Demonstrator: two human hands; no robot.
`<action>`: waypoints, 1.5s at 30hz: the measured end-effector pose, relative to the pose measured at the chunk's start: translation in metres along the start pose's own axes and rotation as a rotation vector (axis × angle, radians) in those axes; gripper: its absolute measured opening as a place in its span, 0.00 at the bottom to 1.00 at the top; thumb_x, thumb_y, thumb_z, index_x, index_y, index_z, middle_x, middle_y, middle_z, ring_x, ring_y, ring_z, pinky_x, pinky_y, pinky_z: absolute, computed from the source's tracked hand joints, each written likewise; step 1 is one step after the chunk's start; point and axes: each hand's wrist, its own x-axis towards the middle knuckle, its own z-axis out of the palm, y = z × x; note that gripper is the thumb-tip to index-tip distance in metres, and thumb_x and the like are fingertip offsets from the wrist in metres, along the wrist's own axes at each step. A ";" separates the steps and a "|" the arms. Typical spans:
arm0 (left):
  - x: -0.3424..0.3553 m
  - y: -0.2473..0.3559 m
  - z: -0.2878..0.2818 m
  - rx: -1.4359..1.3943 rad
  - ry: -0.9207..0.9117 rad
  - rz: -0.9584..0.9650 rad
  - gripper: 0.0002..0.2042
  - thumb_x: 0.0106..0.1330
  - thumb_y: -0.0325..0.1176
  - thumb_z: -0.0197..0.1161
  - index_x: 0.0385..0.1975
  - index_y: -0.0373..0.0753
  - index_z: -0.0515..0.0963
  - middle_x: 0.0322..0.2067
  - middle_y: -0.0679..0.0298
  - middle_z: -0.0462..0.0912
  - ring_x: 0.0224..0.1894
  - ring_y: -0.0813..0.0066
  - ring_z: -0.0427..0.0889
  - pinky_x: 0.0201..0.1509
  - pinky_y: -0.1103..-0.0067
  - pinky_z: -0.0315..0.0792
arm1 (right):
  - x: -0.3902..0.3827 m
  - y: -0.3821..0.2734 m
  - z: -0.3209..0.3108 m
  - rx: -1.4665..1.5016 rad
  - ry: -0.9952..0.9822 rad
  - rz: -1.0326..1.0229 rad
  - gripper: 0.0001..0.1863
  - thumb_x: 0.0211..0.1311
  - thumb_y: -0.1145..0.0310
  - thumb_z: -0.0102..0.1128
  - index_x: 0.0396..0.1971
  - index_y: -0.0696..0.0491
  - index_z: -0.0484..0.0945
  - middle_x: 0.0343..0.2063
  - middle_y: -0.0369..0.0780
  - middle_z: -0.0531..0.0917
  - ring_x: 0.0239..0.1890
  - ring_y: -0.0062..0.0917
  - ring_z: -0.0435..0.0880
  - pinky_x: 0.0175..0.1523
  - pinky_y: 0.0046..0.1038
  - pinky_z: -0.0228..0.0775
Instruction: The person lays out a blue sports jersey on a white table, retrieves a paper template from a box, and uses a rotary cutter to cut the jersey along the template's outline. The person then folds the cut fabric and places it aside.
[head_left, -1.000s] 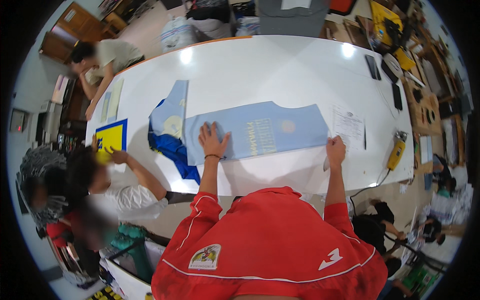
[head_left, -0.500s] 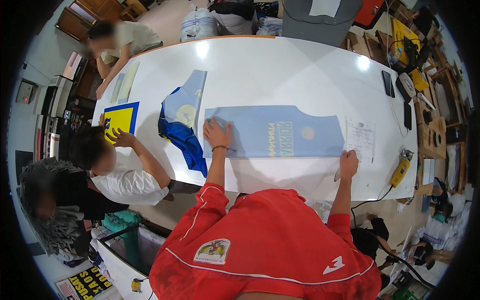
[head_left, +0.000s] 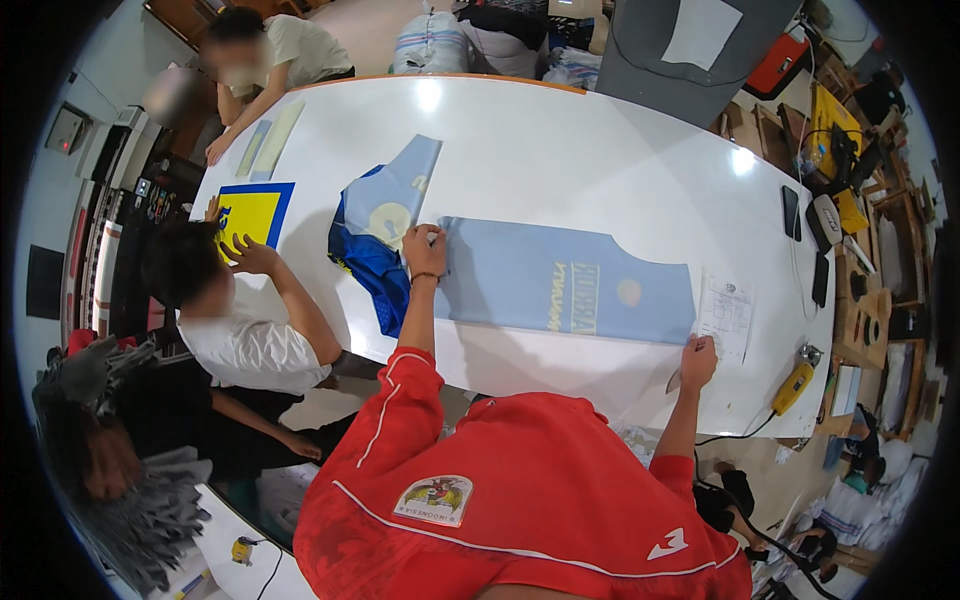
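Observation:
A light blue fabric panel [head_left: 500, 275] with pale lettering and a round mark lies flat on the white table in front of me. My left hand [head_left: 425, 250] is at its upper left edge, fingers closed on the cloth there. At the panel's lower right corner, my right hand [head_left: 698, 360] is curled shut. A thin, dark-edged curved item [head_left: 673, 381] sticks out below that hand; its kind is unclear, and the fingers hide what they hold. Left of the panel lies a bunched blue garment piece [head_left: 370, 265], partly covered by a pale blue cut piece [head_left: 405, 185].
A printed paper sheet [head_left: 728, 310] lies right of the panel. Further right are a yellow corded tool [head_left: 795, 388], a phone [head_left: 791, 213] and a white case [head_left: 826, 220]. At left, a person in white touches a yellow-and-blue panel [head_left: 262, 215]; another leans on the far corner.
My left hand has gone from lying spread on the panel to its upper left edge, fingers drawn together. My right hand stays at the lower right corner. The whole view has shifted slightly.

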 end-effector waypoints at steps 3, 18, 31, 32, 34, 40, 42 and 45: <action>-0.015 0.012 -0.008 -0.163 0.023 0.098 0.05 0.67 0.32 0.65 0.37 0.39 0.79 0.34 0.54 0.84 0.40 0.52 0.82 0.45 0.65 0.75 | -0.004 0.001 0.001 -0.027 0.012 0.021 0.14 0.66 0.56 0.62 0.31 0.52 0.79 0.27 0.41 0.86 0.33 0.41 0.86 0.42 0.42 0.76; -0.006 -0.006 -0.010 0.033 -0.104 0.017 0.21 0.61 0.34 0.71 0.55 0.41 0.78 0.36 0.51 0.84 0.40 0.51 0.83 0.45 0.63 0.77 | -0.004 0.002 0.001 -0.040 -0.016 -0.003 0.16 0.67 0.50 0.59 0.35 0.48 0.79 0.30 0.46 0.87 0.36 0.47 0.87 0.42 0.46 0.77; 0.003 0.000 -0.019 -0.055 -0.109 -0.250 0.22 0.56 0.39 0.77 0.49 0.39 0.81 0.32 0.56 0.85 0.34 0.60 0.85 0.42 0.68 0.77 | -0.002 0.004 0.003 -0.046 0.002 -0.004 0.17 0.68 0.50 0.58 0.36 0.49 0.79 0.29 0.46 0.87 0.35 0.46 0.86 0.41 0.46 0.76; 0.003 0.000 -0.020 -0.060 -0.111 -0.271 0.21 0.56 0.39 0.77 0.48 0.39 0.82 0.32 0.56 0.85 0.34 0.59 0.85 0.42 0.67 0.77 | -0.002 0.005 0.004 -0.047 -0.002 0.002 0.17 0.68 0.50 0.58 0.36 0.49 0.80 0.30 0.46 0.87 0.35 0.46 0.86 0.41 0.46 0.76; 0.002 0.008 -0.020 0.082 -0.132 -0.222 0.21 0.55 0.38 0.77 0.47 0.38 0.83 0.32 0.56 0.85 0.36 0.57 0.84 0.44 0.66 0.77 | -0.002 0.006 0.004 -0.054 -0.013 0.012 0.17 0.68 0.50 0.59 0.36 0.49 0.80 0.30 0.46 0.87 0.35 0.46 0.86 0.42 0.46 0.76; -0.010 0.014 -0.016 0.020 -0.189 0.159 0.16 0.50 0.32 0.76 0.38 0.38 0.81 0.36 0.56 0.83 0.45 0.53 0.80 0.50 0.65 0.76 | 0.000 0.009 0.007 -0.018 -0.005 0.003 0.16 0.68 0.50 0.59 0.36 0.50 0.80 0.31 0.46 0.87 0.36 0.45 0.86 0.43 0.45 0.76; -0.014 0.019 -0.018 -0.018 -0.235 0.186 0.13 0.52 0.26 0.71 0.35 0.37 0.76 0.36 0.54 0.83 0.43 0.51 0.80 0.49 0.64 0.76 | 0.000 0.008 0.007 -0.031 -0.006 0.004 0.16 0.68 0.50 0.59 0.35 0.49 0.80 0.31 0.46 0.87 0.36 0.46 0.86 0.43 0.45 0.76; -0.011 0.020 -0.020 -0.071 -0.317 -0.030 0.15 0.54 0.22 0.66 0.41 0.37 0.73 0.37 0.53 0.81 0.46 0.52 0.80 0.50 0.66 0.75 | 0.000 0.008 0.007 -0.042 0.008 0.008 0.16 0.68 0.50 0.59 0.35 0.49 0.80 0.31 0.45 0.87 0.36 0.46 0.87 0.42 0.45 0.76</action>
